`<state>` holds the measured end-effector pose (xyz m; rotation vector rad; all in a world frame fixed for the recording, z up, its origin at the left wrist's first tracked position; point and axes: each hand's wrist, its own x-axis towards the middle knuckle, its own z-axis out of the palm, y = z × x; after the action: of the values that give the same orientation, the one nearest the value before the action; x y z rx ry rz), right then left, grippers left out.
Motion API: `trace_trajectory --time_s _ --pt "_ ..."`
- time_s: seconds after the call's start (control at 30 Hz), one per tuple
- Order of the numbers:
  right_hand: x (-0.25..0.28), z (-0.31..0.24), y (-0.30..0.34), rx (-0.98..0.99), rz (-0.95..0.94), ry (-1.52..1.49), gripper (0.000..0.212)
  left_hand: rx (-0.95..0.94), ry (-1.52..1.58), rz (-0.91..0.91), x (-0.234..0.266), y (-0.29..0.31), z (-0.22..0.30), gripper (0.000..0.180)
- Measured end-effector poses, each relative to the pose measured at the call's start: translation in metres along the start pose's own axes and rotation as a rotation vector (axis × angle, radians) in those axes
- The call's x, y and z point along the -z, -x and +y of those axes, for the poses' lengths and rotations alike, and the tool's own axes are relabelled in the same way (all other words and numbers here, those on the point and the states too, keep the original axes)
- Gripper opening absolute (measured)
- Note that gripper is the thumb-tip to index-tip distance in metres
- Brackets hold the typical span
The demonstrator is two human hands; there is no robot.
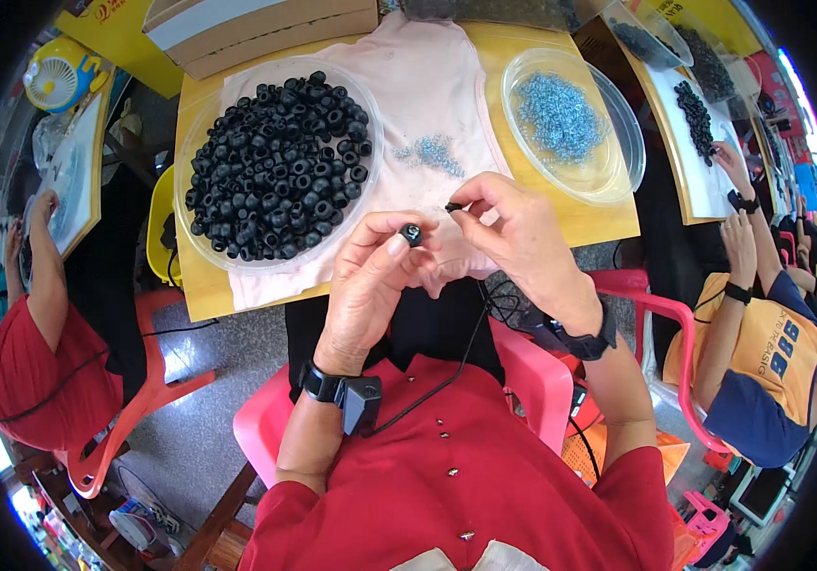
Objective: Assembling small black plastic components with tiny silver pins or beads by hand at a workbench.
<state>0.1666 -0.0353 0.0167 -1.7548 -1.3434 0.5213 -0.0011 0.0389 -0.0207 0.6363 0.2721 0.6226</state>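
Observation:
My left hand (369,271) pinches a small round black knob (412,234) between thumb and fingertips, its hollow end turned up with something pale and shiny inside. Close by on the right, my right hand (523,233) is closed in a pinch on a tiny dark piece (453,206), too small to name. The two hands are apart, above the table's near edge. Beyond my left hand lies a round clear tray (377,112) heaped with black knobs (275,171). A loose cluster of tiny silvery-blue parts (435,154) rests on the pale pink cloth (418,81).
At the right, a clear round tub (629,157) holds many tiny silvery-blue parts (561,114). A cardboard box (261,33) stands at the table's back. People in red (57,381) and in yellow and blue (760,352) work at neighbouring tables. A cable hangs from my left wrist device (361,403).

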Motion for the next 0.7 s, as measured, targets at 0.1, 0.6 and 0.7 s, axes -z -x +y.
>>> trace_trajectory --time_s 0.1,0.6,0.7 --pt "0.007 -0.020 0.001 -0.044 -0.009 -0.188 0.014 -0.047 -0.079 0.077 -0.014 -0.001 0.000 0.020" --pt "0.003 -0.031 0.010 -0.010 0.092 -0.214 0.017 -0.033 0.001 0.178 -0.032 0.004 -0.004 0.021" --pt "-0.001 -0.032 0.014 -0.015 0.142 -0.277 0.015 -0.001 0.051 0.203 -0.030 0.005 -0.005 0.022"
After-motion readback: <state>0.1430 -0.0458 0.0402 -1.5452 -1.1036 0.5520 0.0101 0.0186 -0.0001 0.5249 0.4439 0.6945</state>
